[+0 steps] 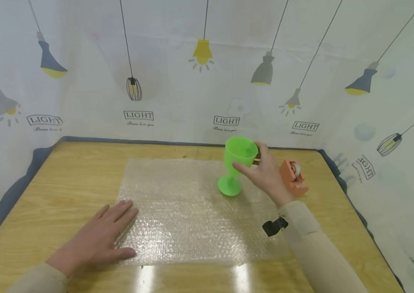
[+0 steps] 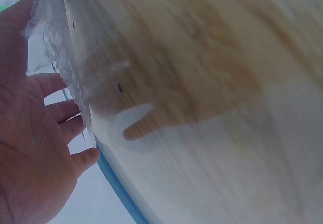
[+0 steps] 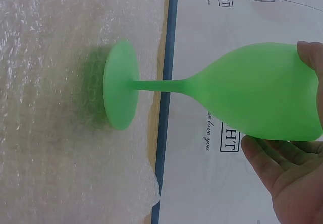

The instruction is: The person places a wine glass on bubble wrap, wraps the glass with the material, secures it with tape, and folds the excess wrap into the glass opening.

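Right hand (image 1: 271, 177): thumb on one side of the bowl and fingers curled round the other, pinching the green goblet (image 3: 237, 90) high up, near its rim.
Left hand (image 1: 101, 234): at 9 o'clock on a dial centred on the bubble wrap (image 1: 177, 215) with 12 at the backdrop (image 1: 177, 81); fingers straight, thumb held apart, gripping nothing, at the sheet's near-left edge; how firmly it presses, I cannot tell.
Goblet: rim up, foot over the sheet between 1 and 2 o'clock from its middle; whether the foot touches the plastic or hangs just above it is unclear.
Bubble wrap: one sheet spread flat on the wooden bench (image 1: 71, 179), no part folded over the goblet.
Tape dispenser (image 1: 292, 181): orange, with a roll in it, at 3 o'clock from the right hand and just beside it.
Step at the sheet: probably setting the goblet on the wrap ahead of packing it; wrapping looks not yet begun.
Next move for the goblet: it likely calls for seating or laying it squarely on the sheet before letting go, with the left hand keeping that edge flat, then ready to lift it; the slim stem and tall bowl could tip if released off balance.
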{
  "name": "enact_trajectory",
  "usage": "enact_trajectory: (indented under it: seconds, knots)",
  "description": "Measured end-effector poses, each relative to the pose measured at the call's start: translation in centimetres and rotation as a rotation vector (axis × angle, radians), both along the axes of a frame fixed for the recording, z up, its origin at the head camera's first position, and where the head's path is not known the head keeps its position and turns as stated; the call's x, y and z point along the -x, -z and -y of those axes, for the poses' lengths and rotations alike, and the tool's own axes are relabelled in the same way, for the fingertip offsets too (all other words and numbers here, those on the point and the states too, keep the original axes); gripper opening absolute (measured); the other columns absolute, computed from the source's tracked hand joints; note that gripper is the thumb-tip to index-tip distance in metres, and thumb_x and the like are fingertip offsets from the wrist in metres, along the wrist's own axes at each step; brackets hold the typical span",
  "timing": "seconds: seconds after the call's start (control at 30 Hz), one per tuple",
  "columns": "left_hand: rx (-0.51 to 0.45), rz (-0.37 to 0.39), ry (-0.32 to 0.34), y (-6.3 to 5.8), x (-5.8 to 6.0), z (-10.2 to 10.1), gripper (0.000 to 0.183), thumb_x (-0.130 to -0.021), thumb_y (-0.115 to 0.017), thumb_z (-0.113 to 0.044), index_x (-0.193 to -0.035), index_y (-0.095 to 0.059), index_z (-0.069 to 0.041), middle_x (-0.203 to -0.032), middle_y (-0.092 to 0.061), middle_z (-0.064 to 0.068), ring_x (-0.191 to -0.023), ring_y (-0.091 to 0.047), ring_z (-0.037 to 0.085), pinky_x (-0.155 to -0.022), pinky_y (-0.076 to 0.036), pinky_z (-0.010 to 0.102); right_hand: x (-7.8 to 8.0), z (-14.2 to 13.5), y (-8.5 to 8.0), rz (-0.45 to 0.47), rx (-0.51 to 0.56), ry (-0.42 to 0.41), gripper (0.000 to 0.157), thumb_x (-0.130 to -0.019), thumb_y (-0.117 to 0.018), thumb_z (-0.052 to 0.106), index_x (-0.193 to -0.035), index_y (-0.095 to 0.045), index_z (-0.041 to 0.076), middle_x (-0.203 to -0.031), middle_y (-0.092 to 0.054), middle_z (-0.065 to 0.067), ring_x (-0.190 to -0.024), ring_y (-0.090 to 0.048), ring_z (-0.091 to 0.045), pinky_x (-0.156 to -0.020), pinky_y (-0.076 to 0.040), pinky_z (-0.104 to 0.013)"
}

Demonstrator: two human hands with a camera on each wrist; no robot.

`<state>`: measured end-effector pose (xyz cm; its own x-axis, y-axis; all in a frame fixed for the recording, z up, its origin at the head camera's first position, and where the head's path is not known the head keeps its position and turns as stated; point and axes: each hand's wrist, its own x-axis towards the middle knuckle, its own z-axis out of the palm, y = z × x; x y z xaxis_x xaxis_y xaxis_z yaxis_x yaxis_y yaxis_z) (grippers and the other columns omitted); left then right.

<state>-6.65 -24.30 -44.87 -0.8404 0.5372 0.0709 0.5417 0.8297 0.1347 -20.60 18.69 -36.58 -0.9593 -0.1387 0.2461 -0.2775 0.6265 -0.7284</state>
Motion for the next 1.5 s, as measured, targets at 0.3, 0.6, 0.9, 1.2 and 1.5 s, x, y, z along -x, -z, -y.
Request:
enact_trajectory:
  seconds: [0.3, 0.6, 0.9, 1.2, 1.5]
  knots:
    - [0.023, 0.016, 0.005, -0.1, 0.8, -0.6, 0.102, -0.079, -0.052, -0.077, -0.150, -0.033, -0.008, -0.157, -0.026, 0.016, -0.144, -0.024, 0.036, -0.114, -0.019, 0.059, 0.0, 0.1, 0.0, 0.009, -0.003, -0.016, 0.086, -0.078, -0.078, 0.047, -0.140, -0.037, 0.004, -0.124, -0.056, -0.013, -0.109, -0.059, -0.027, -0.092, -0.053, -0.041]
    - [-0.029, -0.058, 0.036, -0.6, 0.3, 0.4, 0.101, -0.075, -0.062, -0.073, -0.146, -0.040, -0.005, -0.152, -0.035, 0.020, -0.139, -0.033, 0.039, -0.110, -0.025, 0.060, -0.5, 0.8, 0.1, 0.016, 0.013, -0.030, 0.082, -0.078, -0.080, 0.043, -0.138, -0.039, 0.004, -0.122, -0.057, -0.012, -0.107, -0.060, -0.027, -0.091, -0.054, -0.040]
    - [-0.028, -0.027, 0.010, -0.2, -0.3, 1.4, 0.107, -0.073, -0.058, -0.078, -0.147, -0.038, -0.005, -0.153, -0.034, 0.018, -0.140, -0.032, 0.037, -0.113, -0.023, 0.057, -0.5, 1.2, 0.2, -0.021, -0.003, -0.039, 0.081, -0.079, -0.080, 0.041, -0.138, -0.039, 0.004, -0.119, -0.057, -0.012, -0.105, -0.061, -0.028, -0.089, -0.055, -0.040]
    - [-0.004, 0.029, -0.008, 0.0, 0.0, 1.0, 0.108, -0.073, -0.055, -0.080, -0.148, -0.037, -0.005, -0.156, -0.031, 0.015, -0.142, -0.028, 0.035, -0.113, -0.022, 0.058, -0.8, 1.8, 0.3, -0.034, -0.001, -0.058, 0.079, -0.077, -0.081, 0.040, -0.136, -0.041, 0.005, -0.118, -0.058, -0.010, -0.102, -0.061, -0.025, -0.088, -0.055, -0.040]
    - [0.011, 0.031, -0.007, 0.1, 0.1, 0.9, 0.109, -0.072, -0.054, -0.082, -0.148, -0.038, -0.004, -0.155, -0.030, 0.017, -0.142, -0.028, 0.035, -0.113, -0.021, 0.061, -1.3, 3.3, 0.5, -0.031, 0.039, -0.119, 0.079, -0.077, -0.082, 0.036, -0.138, -0.041, 0.006, -0.121, -0.059, -0.009, -0.105, -0.060, -0.023, -0.089, -0.054, -0.040]
